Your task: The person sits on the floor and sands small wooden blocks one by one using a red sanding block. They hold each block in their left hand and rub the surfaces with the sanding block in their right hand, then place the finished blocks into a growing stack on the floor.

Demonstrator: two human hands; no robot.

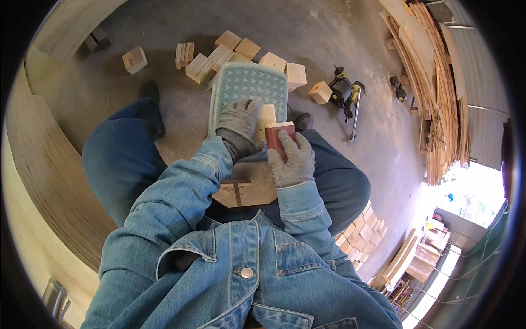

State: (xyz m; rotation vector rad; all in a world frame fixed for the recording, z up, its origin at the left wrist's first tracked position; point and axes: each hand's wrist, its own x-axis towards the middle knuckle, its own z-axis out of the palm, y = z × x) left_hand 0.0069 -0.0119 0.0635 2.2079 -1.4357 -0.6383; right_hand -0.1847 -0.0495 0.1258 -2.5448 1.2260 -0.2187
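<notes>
Both my hands wear grey gloves and meet over a pale blue-green plastic step stool [246, 79] between my knees. My left hand [239, 125] is closed around a pale wooden block [267, 114], holding it over the stool's near right part. In my right hand [292, 163] is a sanding block [273, 140], with a reddish-brown face and a pale wooden top edge. My fingers press on its near side. The sanding block is right beside the wooden block and covers part of it; whether their faces touch is hidden.
Several loose wooden blocks [228, 39] lie on the concrete floor beyond the stool. Cordless power tools [342, 93] stand to the right. Long boards [433, 88] lean by the right wall. Stacked blocks [361, 236] are beside my right leg. A curved plywood sheet [52, 181] is at left.
</notes>
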